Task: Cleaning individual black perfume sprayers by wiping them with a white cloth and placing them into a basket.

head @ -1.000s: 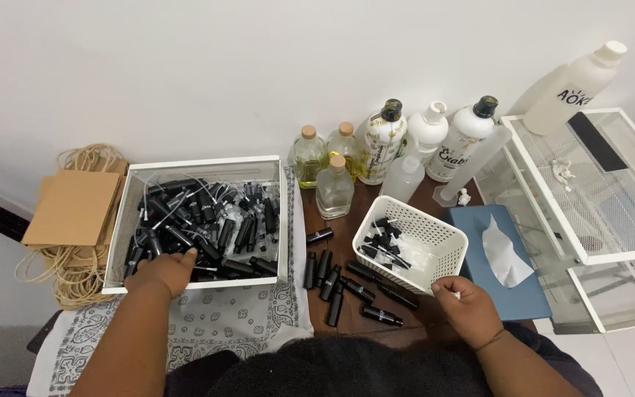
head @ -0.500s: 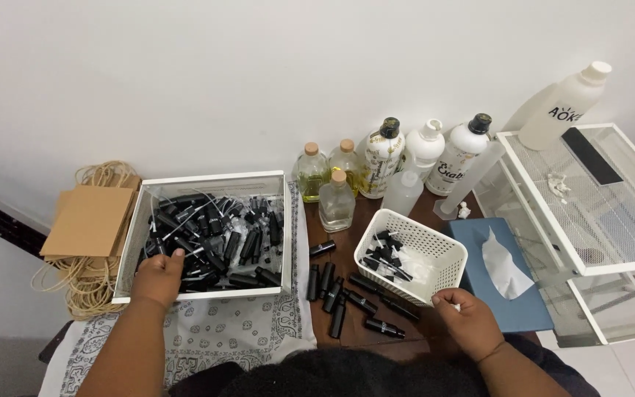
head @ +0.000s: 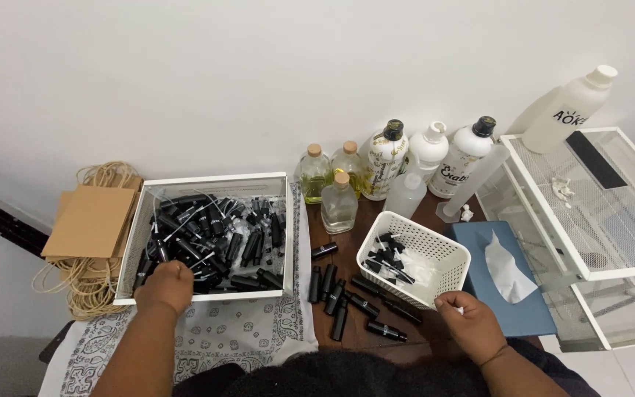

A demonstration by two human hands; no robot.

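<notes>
Left hand curled into a fist at the near-left rim of the white box, among the small black bottles; what it grips, cannot tell. Right hand closed on the near corner of the white basket, which holds black caps. More black bottles lie on the bench between box and basket. Far: white and clear labelled bottles. Brown paper bags left. Since half a second ago, both hands sit much the same.
</notes>
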